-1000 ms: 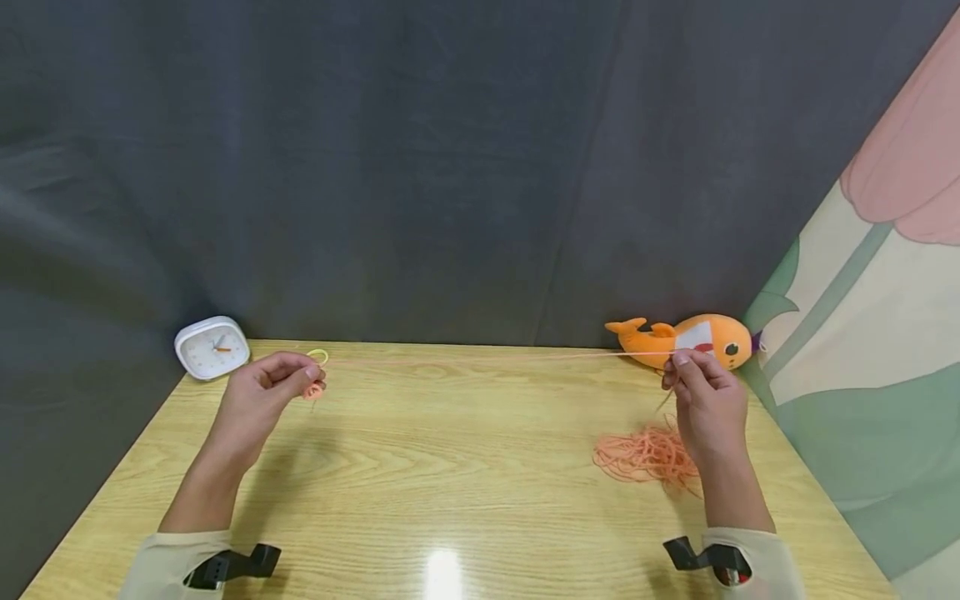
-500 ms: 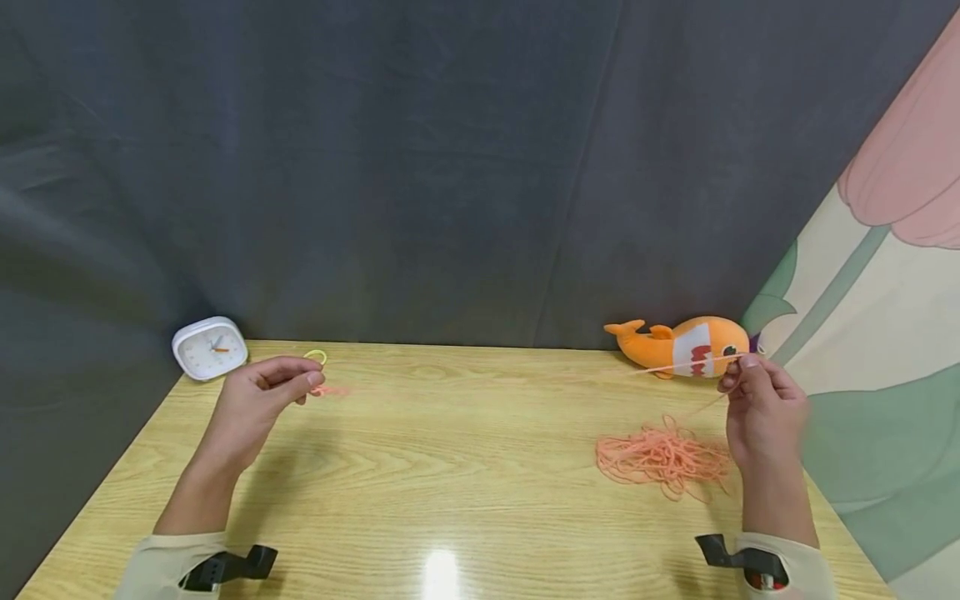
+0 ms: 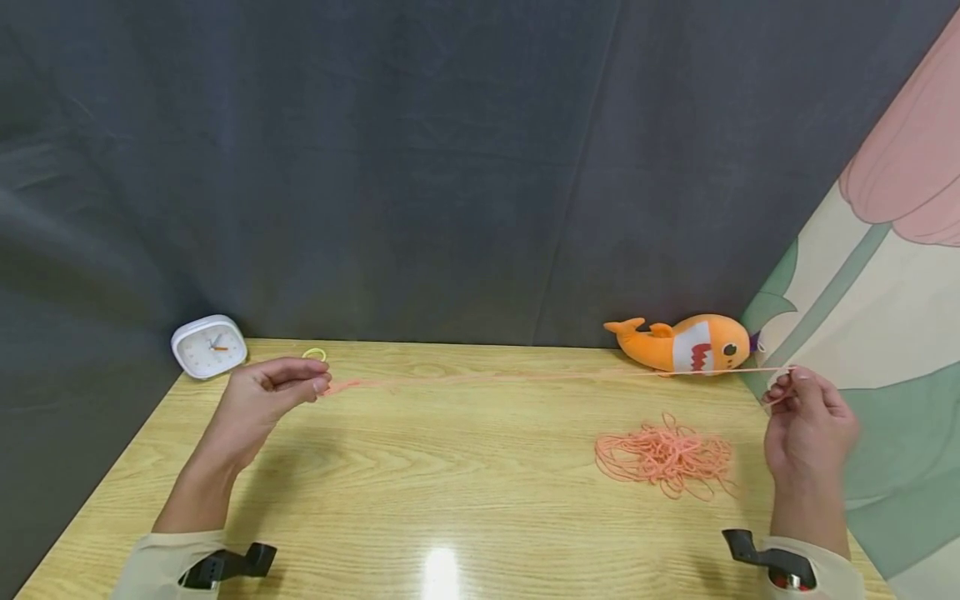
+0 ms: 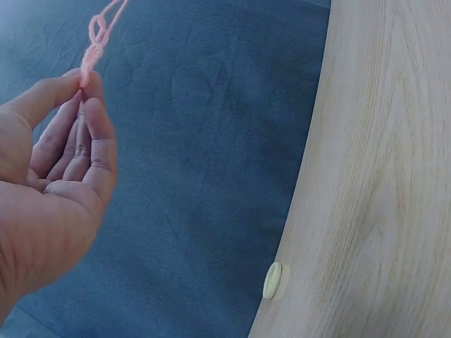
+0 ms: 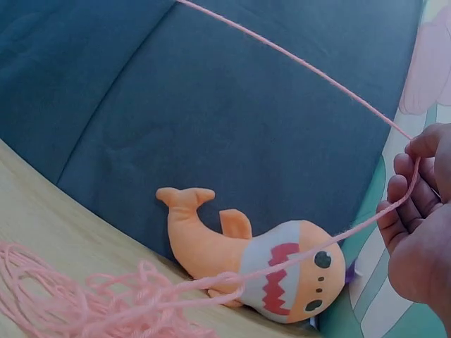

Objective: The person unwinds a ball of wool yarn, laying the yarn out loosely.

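A strand of salmon-pink yarn point(image 5: 310, 69) stretches across the table between my two hands. My left hand point(image 3: 262, 396) pinches its left end between thumb and fingertips; there the left wrist view has the yarn point(image 4: 97, 36) twisted into small loops. Far to the right, my right hand point(image 3: 810, 421) holds the other end of the stretch, the yarn passing over its curled fingers. From that hand the yarn slants down to a loose tangled yarn pile point(image 3: 663, 457) on the table's right side.
A yellow ring point(image 4: 272, 281) lies on the wooden table point(image 3: 480, 467) by its back edge, just beyond my left hand. A white clock point(image 3: 210, 347) stands at the back left corner. An orange plush shark point(image 3: 645, 344) rests at the back right, against the dark curtain point(image 3: 420, 167).
My right hand has moved well to the right and slightly nearer, drawing the yarn out longer. The left hand stays almost in place, its looped bit of yarn now stretched sideways.
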Demonstrator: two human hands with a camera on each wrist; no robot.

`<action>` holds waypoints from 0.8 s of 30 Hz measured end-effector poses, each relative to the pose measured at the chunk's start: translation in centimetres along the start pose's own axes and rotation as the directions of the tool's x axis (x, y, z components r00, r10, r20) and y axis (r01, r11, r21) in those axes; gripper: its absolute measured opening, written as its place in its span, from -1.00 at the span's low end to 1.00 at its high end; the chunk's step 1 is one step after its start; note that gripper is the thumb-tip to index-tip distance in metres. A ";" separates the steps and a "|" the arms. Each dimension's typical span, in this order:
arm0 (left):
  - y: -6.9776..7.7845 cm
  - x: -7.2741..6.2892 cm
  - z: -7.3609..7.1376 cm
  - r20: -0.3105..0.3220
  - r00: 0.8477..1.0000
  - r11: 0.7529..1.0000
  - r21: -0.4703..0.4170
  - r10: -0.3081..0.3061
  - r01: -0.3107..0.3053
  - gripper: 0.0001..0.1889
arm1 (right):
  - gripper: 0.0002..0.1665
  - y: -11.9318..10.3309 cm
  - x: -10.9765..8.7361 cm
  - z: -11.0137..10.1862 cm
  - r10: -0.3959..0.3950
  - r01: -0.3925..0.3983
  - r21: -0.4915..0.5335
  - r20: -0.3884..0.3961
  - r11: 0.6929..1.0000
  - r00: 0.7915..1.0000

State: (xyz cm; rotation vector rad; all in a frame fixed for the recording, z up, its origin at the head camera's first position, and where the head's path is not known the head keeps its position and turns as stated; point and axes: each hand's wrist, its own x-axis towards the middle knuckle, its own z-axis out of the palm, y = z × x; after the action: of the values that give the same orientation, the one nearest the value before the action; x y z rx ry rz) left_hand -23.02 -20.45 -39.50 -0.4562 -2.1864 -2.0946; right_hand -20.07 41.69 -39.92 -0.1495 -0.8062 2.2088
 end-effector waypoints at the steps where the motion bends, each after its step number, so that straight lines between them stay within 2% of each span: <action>1: 0.0 0.0 0.0 0.019 1.000 1.000 -0.001 0.001 -0.001 -0.80 | -0.91 0.0 0.1 -0.1 0.001 -0.001 0.005 -0.006 1.000 1.000; 6: -0.2 0.1 0.1 0.074 0.997 0.998 0.052 -0.028 0.025 -0.79 | -0.91 -0.1 0.5 -0.5 0.011 -0.011 0.020 -0.031 1.000 0.999; 12: -0.2 0.3 0.2 0.096 0.993 0.983 0.177 -0.063 0.046 -0.67 | -0.92 -0.6 0.6 -1.0 0.008 -0.006 0.036 -0.069 0.999 0.998; 16: -0.3 0.1 0.0 0.087 0.994 0.976 0.213 -0.074 0.054 -0.71 | -0.92 -0.9 0.6 -1.2 0.029 -0.026 0.039 -0.085 0.999 0.996; 20: -0.3 0.0 -0.1 0.080 0.994 0.976 0.211 -0.069 0.051 -0.78 | -0.91 -0.9 0.6 -1.4 0.067 -0.071 -0.052 -0.068 0.996 0.995; 24: -0.2 0.0 0.0 0.086 0.994 0.977 0.207 -0.067 0.048 -0.81 | -0.91 -0.6 0.5 -1.8 0.137 -0.129 -0.175 0.036 0.976 0.990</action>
State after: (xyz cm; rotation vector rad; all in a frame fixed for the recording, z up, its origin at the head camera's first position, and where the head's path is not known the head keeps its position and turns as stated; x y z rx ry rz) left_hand -23.03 -20.50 -39.65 -0.4862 -2.4631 -1.8816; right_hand -19.46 43.23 -40.95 -0.2419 -1.0420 2.2726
